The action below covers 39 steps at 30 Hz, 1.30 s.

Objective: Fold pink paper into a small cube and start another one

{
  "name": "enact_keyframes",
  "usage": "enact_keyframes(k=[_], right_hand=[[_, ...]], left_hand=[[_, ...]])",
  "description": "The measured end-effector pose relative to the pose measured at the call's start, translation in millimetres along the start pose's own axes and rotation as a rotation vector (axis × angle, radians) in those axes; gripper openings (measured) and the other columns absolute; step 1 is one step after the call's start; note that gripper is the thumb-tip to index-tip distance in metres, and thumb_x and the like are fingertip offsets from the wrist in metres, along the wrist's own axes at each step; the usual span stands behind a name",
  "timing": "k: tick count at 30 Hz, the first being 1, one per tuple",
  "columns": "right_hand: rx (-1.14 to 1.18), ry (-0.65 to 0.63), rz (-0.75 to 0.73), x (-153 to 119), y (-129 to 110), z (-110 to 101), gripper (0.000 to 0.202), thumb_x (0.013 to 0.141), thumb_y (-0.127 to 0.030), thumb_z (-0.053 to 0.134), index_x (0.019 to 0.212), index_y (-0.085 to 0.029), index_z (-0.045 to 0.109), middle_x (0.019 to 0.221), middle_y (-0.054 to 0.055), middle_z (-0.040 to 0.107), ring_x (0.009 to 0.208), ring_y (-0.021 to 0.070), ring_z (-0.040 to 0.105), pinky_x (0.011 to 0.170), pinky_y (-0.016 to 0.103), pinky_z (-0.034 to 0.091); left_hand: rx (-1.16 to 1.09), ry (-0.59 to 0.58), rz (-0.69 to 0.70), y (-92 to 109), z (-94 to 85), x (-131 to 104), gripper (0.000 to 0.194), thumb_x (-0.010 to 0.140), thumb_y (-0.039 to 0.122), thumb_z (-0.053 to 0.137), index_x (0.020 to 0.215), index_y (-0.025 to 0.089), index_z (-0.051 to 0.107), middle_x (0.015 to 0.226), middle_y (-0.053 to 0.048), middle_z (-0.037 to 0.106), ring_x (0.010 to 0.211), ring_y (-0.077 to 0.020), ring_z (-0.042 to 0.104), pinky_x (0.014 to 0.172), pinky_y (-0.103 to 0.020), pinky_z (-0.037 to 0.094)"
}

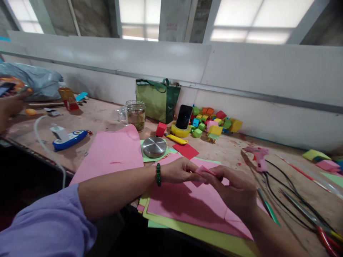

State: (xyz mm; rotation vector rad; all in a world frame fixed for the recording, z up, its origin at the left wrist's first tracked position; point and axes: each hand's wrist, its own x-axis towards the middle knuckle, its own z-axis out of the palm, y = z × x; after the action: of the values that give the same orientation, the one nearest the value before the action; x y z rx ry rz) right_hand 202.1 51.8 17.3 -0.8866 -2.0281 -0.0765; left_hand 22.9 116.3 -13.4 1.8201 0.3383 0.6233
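Observation:
A small folded piece of pink paper (205,170) is pinched between my two hands, above a stack of colored sheets. My left hand (182,170), with a green bead bracelet (158,175) at the wrist, grips its left side. On its right side the fingers of my right hand (235,184) are closed. Under both hands lies a large pink sheet (184,208) on top of yellow and green sheets (193,231). Left of my left hand, a round metal lid (154,147) rests on a green sheet, with another pink sheet (112,150) farther left.
Behind the hands are a red paper square (185,151), a yellow cutter (177,139), a phone (184,117) and several paper cubes (211,121). A glue gun (258,156) and scissors (302,208) lie right. A glass mug (135,115) stands left; another person's hand (12,103) is far left.

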Motion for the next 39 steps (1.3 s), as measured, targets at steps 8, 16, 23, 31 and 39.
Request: enact_keyframes(k=[8,16,23,31,39], right_hand=[[-0.024,-0.017,-0.076,2.9,-5.3,-1.3,0.008,0.082,-0.018,0.067,0.075,-0.019,0.065,0.059,-0.002,0.067,0.047,0.0074,0.056,0.046,0.020,0.041],[-0.125,0.037,0.068,1.1,1.6,3.7,0.021,0.083,-0.024,0.064,0.063,-0.019,0.059,0.047,-0.005,0.052,0.041,0.0057,0.044,0.043,0.019,0.036],[0.330,-0.108,0.445,-0.3,15.4,4.9,0.021,0.087,-0.038,0.058,0.086,-0.018,0.062,0.056,-0.003,0.055,0.045,0.0094,0.050,0.043,0.022,0.040],[0.517,-0.260,0.399,11.1,12.7,-7.7,0.019,0.087,-0.033,0.059,0.079,-0.017,0.066,0.064,0.000,0.057,0.052,0.0100,0.051,0.049,0.023,0.042],[0.307,-0.169,0.313,9.9,9.0,-4.3,0.032,0.089,-0.033,0.057,0.061,-0.017,0.057,0.055,-0.001,0.053,0.048,0.0092,0.048,0.047,0.023,0.038]], left_hand=[[0.098,0.153,0.188,5.1,4.1,-2.8,0.041,0.083,0.049,0.062,0.078,0.009,0.071,0.075,-0.008,0.066,0.074,-0.0152,0.061,0.070,-0.024,0.046],[-0.063,0.169,0.064,4.2,10.4,-0.5,0.035,0.074,0.035,0.073,0.097,0.012,0.061,0.077,-0.002,0.061,0.069,-0.0109,0.055,0.064,-0.022,0.044],[-0.329,-0.001,-0.182,6.6,12.2,1.4,0.024,0.069,0.014,0.056,0.093,0.015,0.055,0.072,0.001,0.057,0.058,-0.0096,0.053,0.053,-0.020,0.042],[-0.812,-0.410,-0.378,1.3,-4.6,-2.7,0.016,0.073,0.028,0.050,0.084,0.017,0.052,0.049,0.007,0.030,0.035,-0.0074,0.024,0.037,-0.019,0.024],[-0.550,-0.154,-0.228,10.0,5.0,-0.5,0.060,0.083,0.068,0.044,0.089,0.012,0.063,0.070,-0.005,0.062,0.059,-0.0116,0.056,0.063,-0.026,0.046]])
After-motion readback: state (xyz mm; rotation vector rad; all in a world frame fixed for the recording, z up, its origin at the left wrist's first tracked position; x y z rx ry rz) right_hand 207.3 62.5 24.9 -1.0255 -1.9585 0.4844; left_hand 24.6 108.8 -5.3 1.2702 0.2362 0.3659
